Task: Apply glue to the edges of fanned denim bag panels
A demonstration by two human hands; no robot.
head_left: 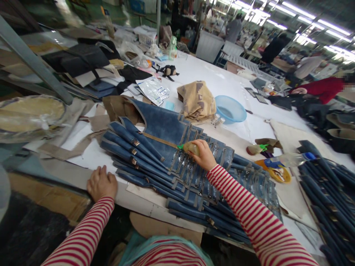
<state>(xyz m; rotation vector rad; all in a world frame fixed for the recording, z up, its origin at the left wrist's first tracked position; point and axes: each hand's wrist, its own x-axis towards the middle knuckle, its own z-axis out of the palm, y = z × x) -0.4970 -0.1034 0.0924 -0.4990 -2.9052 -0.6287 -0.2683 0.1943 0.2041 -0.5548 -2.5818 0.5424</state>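
My right hand [203, 154] grips a small squeeze bottle [192, 148] of yellowish content with a green nozzle, tipped sideways over the blue leather-like pieces [163, 120]. The nozzle points left, close to a brown strip [161, 140] along one piece. Below the hand, glossy wet-looking streaks cover several overlapping panel ends [194, 173]. Folded blue pieces with small metal fittings [133, 149] fan out to the left. My left hand [102, 184] lies on the table's front edge, fingers stretched out, holding nothing.
Behind the pieces are a camouflage cloth [196, 99] and a blue basin [230, 109]. To the right lie a second green-tipped bottle [255, 149], a yellow bowl [285, 176], a plastic bottle [291, 159] and more blue pieces [330, 195]. A person in red sleeves [327, 88] works farther right.
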